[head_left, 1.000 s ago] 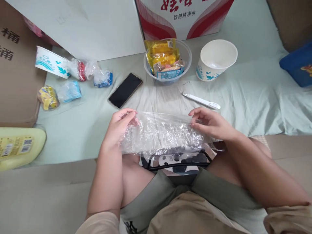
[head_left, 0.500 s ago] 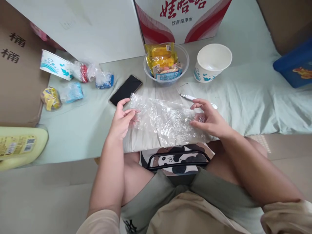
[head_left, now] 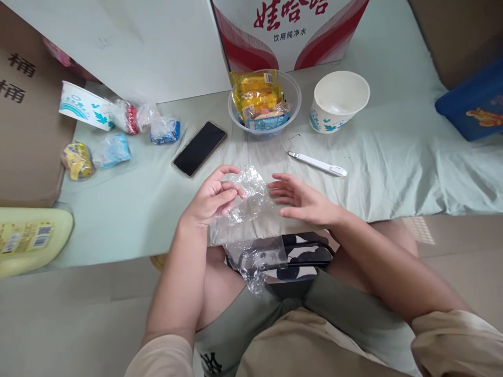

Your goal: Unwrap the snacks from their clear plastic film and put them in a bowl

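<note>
A crinkled clear plastic bag (head_left: 251,209) hangs from my left hand (head_left: 216,196) over the near edge of the cloth, its lower end reaching down past my knees. The thumb and fingers of my left hand are pinched on its upper left part. To the right of the bag, my right hand (head_left: 304,201) is open, fingers spread and nothing in them. Beyond my right hand lies a white craft knife (head_left: 318,164). A dark smartphone (head_left: 200,148) rests beyond my left hand.
A clear bowl (head_left: 295,112) of packaged snacks (head_left: 257,97) and a white paper tub (head_left: 338,102) stand ahead. Several plastic-wrapped packs (head_left: 113,150) and a tipped paper tub (head_left: 84,104) lie left. A white carton (head_left: 291,36) stands behind; a yellow jug (head_left: 35,238) is near left.
My right hand has let go of the bag and opened. The bag, stretched between both hands before, now dangles from my left hand, which has moved slightly right.
</note>
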`<state>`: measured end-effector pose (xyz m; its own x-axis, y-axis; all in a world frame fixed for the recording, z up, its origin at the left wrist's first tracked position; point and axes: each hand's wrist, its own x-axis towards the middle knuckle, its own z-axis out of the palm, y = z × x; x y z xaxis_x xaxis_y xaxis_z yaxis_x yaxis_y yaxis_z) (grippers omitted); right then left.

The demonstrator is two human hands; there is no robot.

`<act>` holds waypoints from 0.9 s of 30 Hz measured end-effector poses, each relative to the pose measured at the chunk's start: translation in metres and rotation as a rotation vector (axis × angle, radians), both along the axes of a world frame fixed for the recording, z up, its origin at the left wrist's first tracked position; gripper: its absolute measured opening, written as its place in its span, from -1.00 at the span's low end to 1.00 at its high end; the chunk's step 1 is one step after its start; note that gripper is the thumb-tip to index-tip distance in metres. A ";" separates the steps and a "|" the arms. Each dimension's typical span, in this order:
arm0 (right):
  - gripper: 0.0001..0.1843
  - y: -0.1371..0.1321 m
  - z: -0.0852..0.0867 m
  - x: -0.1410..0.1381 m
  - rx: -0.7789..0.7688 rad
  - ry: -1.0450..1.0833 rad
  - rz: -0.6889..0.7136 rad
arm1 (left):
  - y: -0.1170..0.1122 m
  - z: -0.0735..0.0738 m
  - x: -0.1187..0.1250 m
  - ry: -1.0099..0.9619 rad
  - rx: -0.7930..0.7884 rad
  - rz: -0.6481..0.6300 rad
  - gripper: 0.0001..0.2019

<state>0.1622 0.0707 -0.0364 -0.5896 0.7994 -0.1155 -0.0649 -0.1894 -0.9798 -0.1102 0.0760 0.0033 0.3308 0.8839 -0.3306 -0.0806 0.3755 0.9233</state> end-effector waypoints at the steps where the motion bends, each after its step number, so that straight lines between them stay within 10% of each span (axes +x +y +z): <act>1: -0.26 -0.002 0.001 -0.008 -0.017 0.007 0.052 | -0.002 0.002 0.002 -0.014 0.004 -0.032 -0.50; 6: -0.70 -0.010 0.013 -0.018 -0.119 0.075 0.296 | 0.000 0.000 0.003 -0.023 0.034 0.037 -0.33; 10: -0.66 -0.008 0.013 -0.013 -0.084 0.083 0.033 | 0.007 -0.009 0.008 -0.036 -0.028 0.255 -0.33; 17: -0.66 0.000 0.007 -0.011 -0.065 -0.043 -0.252 | 0.002 -0.019 0.036 -0.102 -0.231 0.024 -0.45; 27: -0.77 -0.004 0.010 -0.010 0.128 -0.131 -0.322 | -0.006 -0.015 0.029 -0.081 0.221 0.315 -0.50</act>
<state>0.1517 0.0664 -0.0261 -0.2921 0.9544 -0.0607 0.0266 -0.0553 -0.9981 -0.0810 0.0698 -0.0120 0.0495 0.9933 -0.1049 -0.2365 0.1137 0.9650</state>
